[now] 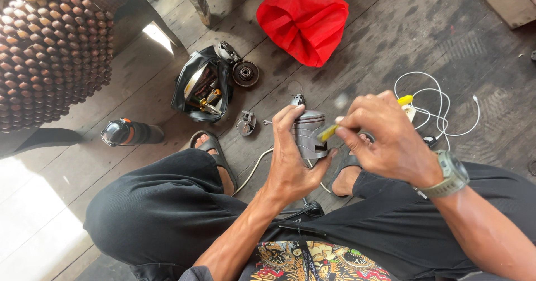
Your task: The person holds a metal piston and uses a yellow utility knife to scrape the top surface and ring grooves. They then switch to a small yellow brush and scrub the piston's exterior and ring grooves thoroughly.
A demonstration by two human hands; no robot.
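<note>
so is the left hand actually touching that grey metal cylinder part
Touching. The head view shows the left hand wrapped around the grey metal cylinder part, fingers over its top and thumb pressed against its lower side.

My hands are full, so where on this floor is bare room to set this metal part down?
Bare boards lie right of the red bag, above the white cable, and at far left below the black tool. It is crowded between the open tool bag, small metal parts and your sandals.

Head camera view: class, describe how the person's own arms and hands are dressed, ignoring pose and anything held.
Both forearms are bare, with no sleeves showing. The left hand wears nothing. The right hand has a chunky olive-grey wristwatch at the wrist. No gloves or rings are visible.
</note>
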